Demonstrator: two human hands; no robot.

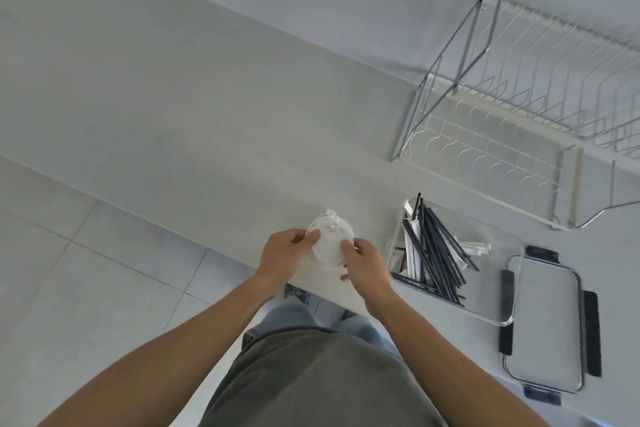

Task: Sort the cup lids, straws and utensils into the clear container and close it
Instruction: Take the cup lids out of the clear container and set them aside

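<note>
1. Both hands hold a stack of clear cup lids (330,246) above the surface (207,114), left of the clear container (498,274).
2. Left hand (285,255): fingers curled on the stack's left edge.
3. Right hand (363,267): fingers pinch the stack's right edge.
4. Container holds black straws (438,253) and white wrapped items (410,253); kind unclear.
5. Container lid (547,326), black clips, lies just right of container.
6. Wire dish rack (519,107) stands beyond container.

Black straws (437,253) among white wrapped utensils (412,253), clear container (498,308), white translucent cup lids (330,244), black-clipped clear lid (543,326), pale grey tabletop (207,121), white wire rack (502,121)
</note>
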